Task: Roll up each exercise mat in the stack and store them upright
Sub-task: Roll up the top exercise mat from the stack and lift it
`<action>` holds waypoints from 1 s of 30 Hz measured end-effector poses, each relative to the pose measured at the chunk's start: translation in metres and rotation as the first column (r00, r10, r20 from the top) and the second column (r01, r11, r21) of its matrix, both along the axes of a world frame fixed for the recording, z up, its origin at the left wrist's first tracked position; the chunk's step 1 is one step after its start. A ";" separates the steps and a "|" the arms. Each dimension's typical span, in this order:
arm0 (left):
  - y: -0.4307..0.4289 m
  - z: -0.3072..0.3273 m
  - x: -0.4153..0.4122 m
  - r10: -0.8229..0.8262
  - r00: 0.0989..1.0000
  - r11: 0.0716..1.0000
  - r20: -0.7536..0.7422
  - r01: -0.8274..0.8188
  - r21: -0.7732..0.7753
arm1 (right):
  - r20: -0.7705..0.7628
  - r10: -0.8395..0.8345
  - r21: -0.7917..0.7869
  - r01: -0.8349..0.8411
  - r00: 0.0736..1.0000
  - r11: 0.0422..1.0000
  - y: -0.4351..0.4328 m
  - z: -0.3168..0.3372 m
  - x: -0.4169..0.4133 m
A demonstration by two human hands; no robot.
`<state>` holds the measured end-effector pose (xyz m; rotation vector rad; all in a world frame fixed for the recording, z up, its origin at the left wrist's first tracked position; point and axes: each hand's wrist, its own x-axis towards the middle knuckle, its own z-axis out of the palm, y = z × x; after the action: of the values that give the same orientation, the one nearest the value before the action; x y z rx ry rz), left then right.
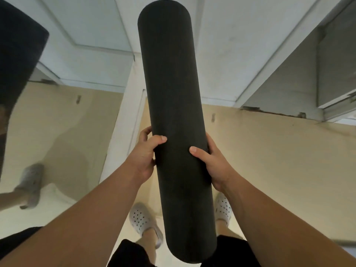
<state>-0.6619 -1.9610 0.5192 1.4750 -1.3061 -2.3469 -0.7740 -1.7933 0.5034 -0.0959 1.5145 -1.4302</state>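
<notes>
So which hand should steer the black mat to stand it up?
Probably the left. The left hand and right hand both grip the rolled mat, but the left is nearer the dark shape, maybe another roll.

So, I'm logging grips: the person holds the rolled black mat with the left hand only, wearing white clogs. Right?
Not only the left. The head view shows the left hand and the right hand both gripping the rolled black mat, one on each side. The white clogs are right.
</notes>
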 end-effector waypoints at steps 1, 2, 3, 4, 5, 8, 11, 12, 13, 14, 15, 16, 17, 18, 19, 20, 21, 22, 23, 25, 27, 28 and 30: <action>-0.005 -0.026 -0.006 -0.006 1.000 1.000 0.015 0.006 0.007 | 0.015 -0.001 0.013 0.001 1.000 1.000 -0.005 -0.027 -0.006; -0.009 -0.054 -0.013 -0.012 0.999 1.000 0.032 0.011 0.013 | 0.027 -0.006 0.029 0.005 1.000 1.000 -0.010 -0.056 -0.010; -0.014 -0.083 -0.019 -0.014 0.999 1.000 0.049 0.013 0.014 | 0.036 -0.010 0.040 0.009 0.999 0.999 -0.015 -0.084 -0.015; -0.020 -0.112 -0.023 -0.014 0.998 1.000 0.064 0.013 0.014 | 0.050 -0.018 0.051 0.016 0.999 0.999 -0.021 -0.113 -0.018; -0.025 -0.141 -0.027 -0.014 0.997 1.000 0.076 0.013 0.013 | 0.065 -0.028 0.062 0.024 0.997 0.998 -0.026 -0.142 -0.020; -0.043 -0.225 -0.038 -0.052 0.994 0.999 0.101 0.051 0.010 | 0.082 -0.034 0.083 0.028 0.996 0.996 -0.040 -0.223 -0.024; -0.060 -0.303 -0.043 -0.137 0.985 0.991 0.102 0.137 0.013 | 0.079 -0.024 0.068 0.019 0.997 0.997 -0.052 -0.300 -0.024; -0.064 -0.327 -0.043 -0.177 0.979 0.984 0.099 0.175 0.025 | 0.084 -0.024 0.062 0.018 0.996 0.998 -0.053 -0.324 -0.023; -0.068 -0.351 -0.043 -0.213 0.973 0.977 0.091 0.211 0.032 | 0.084 -0.022 0.056 0.018 0.996 0.998 -0.055 -0.348 -0.023; -0.072 -0.373 -0.044 -0.244 0.966 0.970 0.084 0.242 0.033 | 0.076 -0.026 0.052 0.022 0.997 0.998 -0.057 -0.371 -0.023; -0.075 -0.393 -0.046 -0.268 0.960 0.963 0.082 0.266 0.034 | 0.069 -0.032 0.054 0.028 0.997 0.998 -0.058 -0.393 -0.024; -0.077 -0.414 -0.048 -0.284 0.955 0.959 0.082 0.282 0.034 | 0.066 -0.041 0.057 0.038 0.997 0.998 -0.059 -0.412 -0.025; -0.078 -0.433 -0.049 -0.291 0.953 0.957 0.081 0.290 0.031 | 0.063 -0.054 0.057 0.051 0.997 0.997 -0.060 -0.431 -0.026; -0.078 -0.451 -0.052 -0.289 0.955 0.957 0.074 0.287 0.030 | 0.061 -0.071 0.059 0.068 0.996 0.996 -0.061 -0.447 -0.027; -0.079 -0.467 -0.054 -0.281 0.958 0.960 0.061 0.279 0.034 | 0.058 -0.087 0.069 0.083 0.995 0.994 -0.062 -0.462 -0.029; -0.080 -0.483 -0.056 -0.275 0.960 0.961 0.052 0.273 0.037 | 0.058 -0.097 0.083 0.092 0.994 0.992 -0.063 -0.475 -0.031; -0.081 -0.496 -0.057 -0.275 0.960 0.961 0.047 0.273 0.040 | 0.059 -0.100 0.094 0.094 0.993 0.991 -0.064 -0.487 -0.034; -0.083 -0.508 -0.059 -0.282 0.958 0.959 0.044 0.280 0.045 | 0.061 -0.099 0.102 0.092 0.993 0.991 -0.065 -0.498 -0.037; -0.085 -0.518 -0.062 -0.283 0.958 0.958 0.044 0.280 0.055 | 0.065 -0.097 0.110 0.090 0.993 0.990 -0.067 -0.508 -0.039; -0.087 -0.536 -0.063 -0.234 0.970 0.969 0.063 0.228 0.093 | 0.070 -0.102 0.127 0.093 0.992 0.988 -0.073 -0.521 -0.038; -0.090 -0.544 -0.062 -0.189 0.979 0.974 0.083 0.176 0.143 | 0.072 -0.109 0.146 0.097 0.991 0.984 -0.081 -0.530 -0.034; -0.092 -0.549 -0.060 -0.180 0.979 0.972 0.095 0.162 0.170 | 0.076 -0.112 0.147 0.100 0.991 0.984 -0.086 -0.534 -0.030; -0.102 -0.557 -0.054 -0.164 0.979 0.973 0.122 0.140 0.184 | 0.077 -0.118 0.148 0.105 0.990 0.983 -0.099 -0.541 -0.022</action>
<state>-0.7155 -2.0627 -0.0376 1.6686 -1.3170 -2.5573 -0.7955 -1.8922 -0.0379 0.1387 1.5674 -1.3895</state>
